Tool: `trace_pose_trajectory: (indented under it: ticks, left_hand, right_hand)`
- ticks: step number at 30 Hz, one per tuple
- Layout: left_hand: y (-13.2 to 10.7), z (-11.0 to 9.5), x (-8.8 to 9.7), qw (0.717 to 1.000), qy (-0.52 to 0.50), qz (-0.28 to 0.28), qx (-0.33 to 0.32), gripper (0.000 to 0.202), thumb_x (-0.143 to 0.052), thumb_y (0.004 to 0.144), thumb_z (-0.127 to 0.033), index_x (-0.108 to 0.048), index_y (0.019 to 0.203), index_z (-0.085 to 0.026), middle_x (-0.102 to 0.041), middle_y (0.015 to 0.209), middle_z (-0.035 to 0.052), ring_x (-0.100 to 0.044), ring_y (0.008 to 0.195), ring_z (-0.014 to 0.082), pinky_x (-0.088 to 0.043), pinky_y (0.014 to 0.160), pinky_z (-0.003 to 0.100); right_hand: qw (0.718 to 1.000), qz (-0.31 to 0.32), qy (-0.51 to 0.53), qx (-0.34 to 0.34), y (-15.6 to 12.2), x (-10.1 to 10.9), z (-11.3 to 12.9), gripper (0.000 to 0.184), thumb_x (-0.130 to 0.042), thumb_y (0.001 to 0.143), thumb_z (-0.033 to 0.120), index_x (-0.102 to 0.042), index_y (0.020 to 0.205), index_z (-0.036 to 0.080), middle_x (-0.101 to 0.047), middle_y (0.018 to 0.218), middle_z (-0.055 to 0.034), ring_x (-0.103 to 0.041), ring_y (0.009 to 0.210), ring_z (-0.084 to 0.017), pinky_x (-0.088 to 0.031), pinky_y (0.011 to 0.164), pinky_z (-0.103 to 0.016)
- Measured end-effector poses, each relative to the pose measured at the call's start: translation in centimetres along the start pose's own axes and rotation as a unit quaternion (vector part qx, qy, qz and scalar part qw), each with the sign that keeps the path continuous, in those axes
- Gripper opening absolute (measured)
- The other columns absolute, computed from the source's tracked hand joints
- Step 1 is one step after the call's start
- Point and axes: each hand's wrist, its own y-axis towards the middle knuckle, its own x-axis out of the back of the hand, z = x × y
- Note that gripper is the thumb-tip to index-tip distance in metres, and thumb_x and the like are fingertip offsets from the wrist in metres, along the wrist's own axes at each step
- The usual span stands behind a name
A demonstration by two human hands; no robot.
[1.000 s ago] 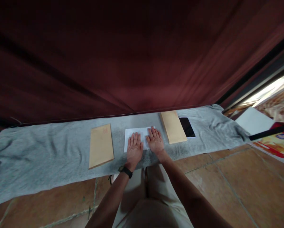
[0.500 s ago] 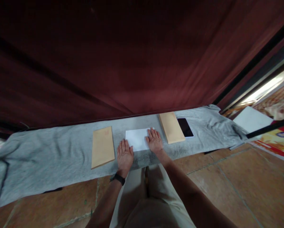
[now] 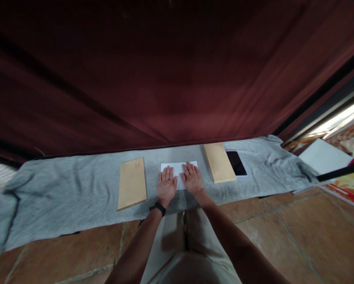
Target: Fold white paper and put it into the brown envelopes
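A white sheet of paper (image 3: pixel 179 182) lies on the grey cloth in front of me, partly covered by both hands. My left hand (image 3: pixel 166 186) rests flat on its left part, fingers stretched forward. On the right part lies my right hand (image 3: pixel 192 179), also flat with the fingers a little apart. A single brown envelope (image 3: pixel 132 183) with a faint red print sits to the left of my hands. To the right is a thick stack of brown envelopes (image 3: pixel 220 162), with a dark-screened phone (image 3: pixel 236 163) beside it.
The grey cloth (image 3: pixel 85 189) covers a long narrow surface. Behind it hangs a dark red curtain (image 3: pixel 177 98). At the right are a dark bar (image 3: pixel 342 172), a white board (image 3: pixel 325 156) and a colourful printed package (image 3: pixel 353 189). Tiled floor (image 3: pixel 283 228) lies below.
My left hand has moved right, from the paper's left edge onto the paper. My right hand stays on its right part. The whole view has shifted slightly.
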Motion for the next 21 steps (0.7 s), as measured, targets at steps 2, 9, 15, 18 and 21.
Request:
trace_pose_trajectory:
  ticks: [2,9,15,18,21]
  left_hand:
    - [-0.7,0.7,-0.1,0.999,-0.004,-0.026,0.024,0.058,-0.032,0.103,-0.035,-0.039,0.153,-0.008,-0.038,0.160,0.0182,-0.029,0.152,0.0283,-0.026,0.123,0.051]
    - [-3.5,1.4,0.3,0.993,-0.026,-0.099,0.063,0.058,-0.037,0.102,-0.040,-0.042,0.151,-0.009,-0.043,0.156,0.0213,-0.037,0.148,0.0321,-0.032,0.120,0.054]
    - [-3.7,1.3,1.0,0.995,-0.021,-0.081,0.054,0.056,-0.037,0.101,-0.038,-0.046,0.148,-0.008,-0.046,0.154,0.0227,-0.038,0.147,0.0332,-0.033,0.119,0.055]
    - [-3.6,1.4,1.1,0.994,-0.032,-0.084,0.055,0.054,-0.037,0.101,-0.036,-0.046,0.149,-0.011,-0.049,0.152,0.0205,-0.039,0.147,0.0319,-0.033,0.119,0.055]
    - [-3.6,1.6,1.1,0.993,-0.062,-0.090,0.051,0.054,-0.036,0.101,-0.035,-0.044,0.149,-0.012,-0.050,0.151,0.0199,-0.040,0.146,0.0313,-0.033,0.119,0.055]
  right_hand:
    - [1.000,-0.010,-0.009,-0.009,0.0,-0.1,-0.7,0.052,-0.041,0.105,0.039,-0.046,0.151,0.015,-0.041,0.158,-0.0155,-0.037,0.147,-0.028,-0.025,0.120,-0.048]
    - [0.997,0.070,-0.012,0.012,3.9,2.4,-2.2,0.046,-0.051,0.099,0.032,-0.055,0.142,0.017,-0.053,0.149,-0.0144,-0.047,0.137,-0.025,-0.028,0.118,-0.044]
    - [0.982,0.186,-0.005,-0.020,8.6,5.0,-2.4,0.044,-0.071,0.081,0.028,-0.067,0.125,0.022,-0.064,0.133,-0.0131,-0.056,0.125,-0.031,-0.040,0.107,-0.045]
    - [0.977,0.207,0.029,-0.039,9.9,5.1,-2.7,0.035,-0.075,0.071,0.022,-0.076,0.106,0.024,-0.073,0.116,-0.0093,-0.063,0.112,-0.031,-0.048,0.096,-0.041]
    - [0.971,0.213,0.093,-0.055,9.9,5.3,-3.5,0.016,-0.071,0.070,0.019,-0.078,0.084,0.024,-0.077,0.101,-0.0051,-0.068,0.101,-0.026,-0.050,0.088,-0.033]
